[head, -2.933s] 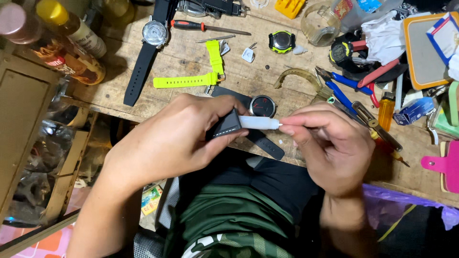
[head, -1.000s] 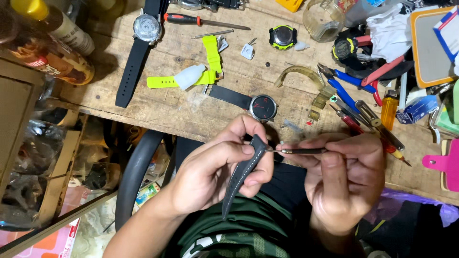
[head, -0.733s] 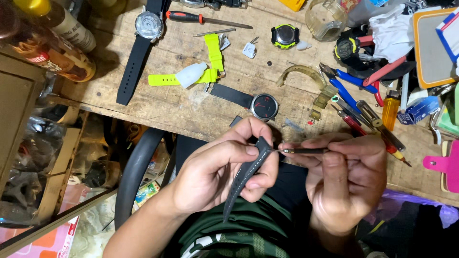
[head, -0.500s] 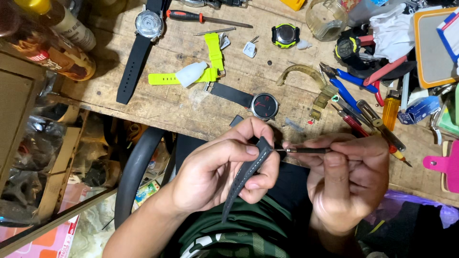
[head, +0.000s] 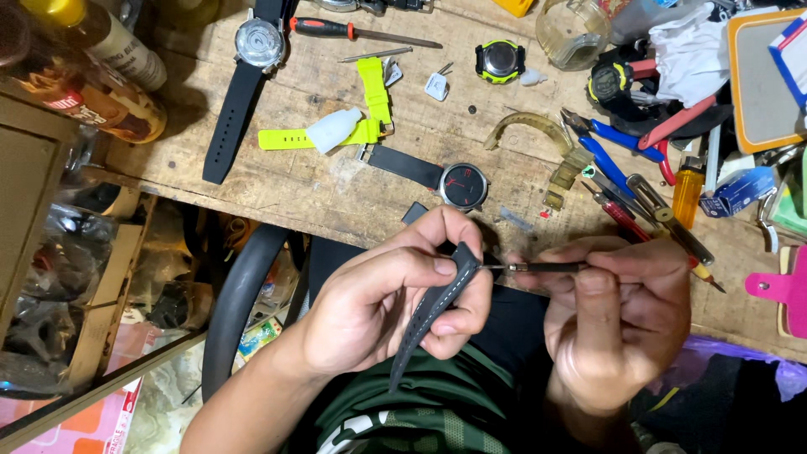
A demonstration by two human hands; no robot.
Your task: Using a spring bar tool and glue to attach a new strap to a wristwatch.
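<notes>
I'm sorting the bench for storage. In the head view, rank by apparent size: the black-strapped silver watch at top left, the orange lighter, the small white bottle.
Largest to smallest:
1. black-strapped silver watch
2. small white bottle
3. orange lighter, looking close to the bottle, so that order is unsure.

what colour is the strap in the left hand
Dark grey strap with pale stitching, seen in the head view.

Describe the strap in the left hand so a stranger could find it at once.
Start at the wooden workbench and drop below its near edge to the left hand. Pinched there is a dark strap, hanging toward the lap. Unlike the yellow-green strap on the bench, it has pale stitching and a thin tool at its tip.
</notes>
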